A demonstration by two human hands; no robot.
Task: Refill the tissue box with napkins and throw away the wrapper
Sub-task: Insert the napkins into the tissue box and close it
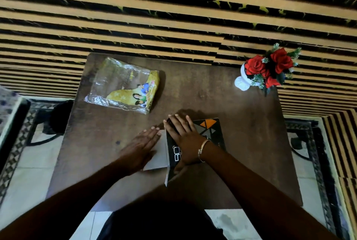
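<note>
A black tissue box [212, 133] with orange and grey triangles lies on the brown table [241, 123], near its front middle. My right hand [183, 139] rests flat on top of the box, fingers spread. A pale flap or sheet of napkins [156, 162] sticks out at the box's left side, and my left hand [143, 147] lies flat over it, fingers straight. The empty clear and yellow wrapper [125, 85] lies crumpled on the table's far left, apart from both hands.
A white vase of red roses [266, 67] stands at the table's far right corner. A striped black and tan sofa [173, 17] runs behind the table and along the right. Patterned rug and tiled floor show to the left.
</note>
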